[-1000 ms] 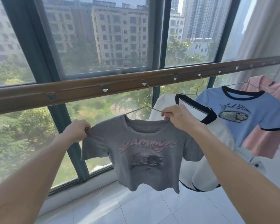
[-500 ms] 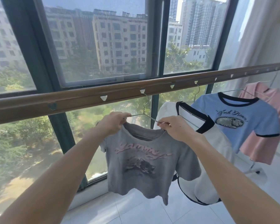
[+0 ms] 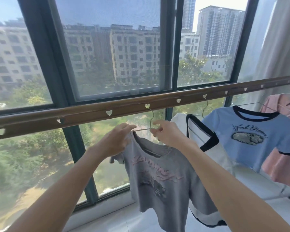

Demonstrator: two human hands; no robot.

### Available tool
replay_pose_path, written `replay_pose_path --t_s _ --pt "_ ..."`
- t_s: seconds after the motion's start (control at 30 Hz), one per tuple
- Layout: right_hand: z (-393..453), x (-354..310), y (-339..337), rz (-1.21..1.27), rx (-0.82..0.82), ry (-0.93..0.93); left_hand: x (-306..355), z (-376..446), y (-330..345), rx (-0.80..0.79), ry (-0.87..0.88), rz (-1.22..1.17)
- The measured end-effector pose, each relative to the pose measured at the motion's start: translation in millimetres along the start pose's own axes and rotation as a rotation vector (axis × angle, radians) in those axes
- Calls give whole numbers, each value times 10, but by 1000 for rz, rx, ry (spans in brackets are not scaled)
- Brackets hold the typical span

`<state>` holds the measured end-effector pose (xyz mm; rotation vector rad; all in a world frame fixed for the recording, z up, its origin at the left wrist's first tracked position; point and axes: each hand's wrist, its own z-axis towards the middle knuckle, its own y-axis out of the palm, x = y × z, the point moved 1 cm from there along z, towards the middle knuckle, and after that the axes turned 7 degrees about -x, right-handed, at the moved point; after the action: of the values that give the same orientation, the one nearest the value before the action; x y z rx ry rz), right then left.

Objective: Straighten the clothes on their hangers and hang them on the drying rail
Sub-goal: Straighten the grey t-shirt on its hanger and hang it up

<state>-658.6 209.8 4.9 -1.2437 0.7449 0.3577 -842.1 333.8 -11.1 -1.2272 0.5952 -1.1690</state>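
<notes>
A grey T-shirt (image 3: 164,181) with a pink print hangs on a thin wire hanger (image 3: 151,118), whose hook sits in a heart-shaped hole of the brown drying rail (image 3: 84,113). My left hand (image 3: 117,139) pinches the shirt's left shoulder at the hanger's arm. My right hand (image 3: 166,133) grips the hanger just below its hook, at the shirt's collar. The shirt hangs skewed, its left sleeve bunched up.
To the right on the same rail hang a white T-shirt (image 3: 191,128) with black trim, a blue T-shirt (image 3: 251,138) and a pink garment (image 3: 285,166). Behind the rail is a dark-framed window (image 3: 172,47). A white tiled floor (image 3: 117,221) lies below.
My left hand moved from the sleeve to the shoulder near the collar. My right hand went up to the hanger's neck. The shirt now hangs twisted and closer to the rail.
</notes>
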Motion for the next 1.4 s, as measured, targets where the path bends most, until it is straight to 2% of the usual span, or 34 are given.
replay_pose_path --t_s 0.1,0.17,0.23,0.3,0.43,0.57,0.63,0.9,1.17,1.4 --pt "116 1 66 92 -2 -21 63 -203 -220 8 -31 22" --pt "169 12 119 121 3 -58 149 -377 -397 45 28 63" --pt "222 19 149 138 -2 -99 223 -533 -576 145 89 129" --pt "278 2 210 169 -16 -115 242 -680 -743 270 72 181" --pt "367 -59 320 301 -38 -94 151 -821 -1014 454 -88 432" --pt "341 -166 372 360 -55 -119 -78 -830 -1149 329 -353 591" --pt "305 -219 404 387 -45 -127 -167 -826 -1148 266 -417 612" --pt "-23 -718 506 422 128 -256 -326 -874 -1083 358 -406 712" --pt "-141 -1223 920 378 40 -316 -386 -933 -1180 271 -399 659" --pt "-144 -1378 1188 351 -10 -213 -384 -1059 -1222 273 -371 641"
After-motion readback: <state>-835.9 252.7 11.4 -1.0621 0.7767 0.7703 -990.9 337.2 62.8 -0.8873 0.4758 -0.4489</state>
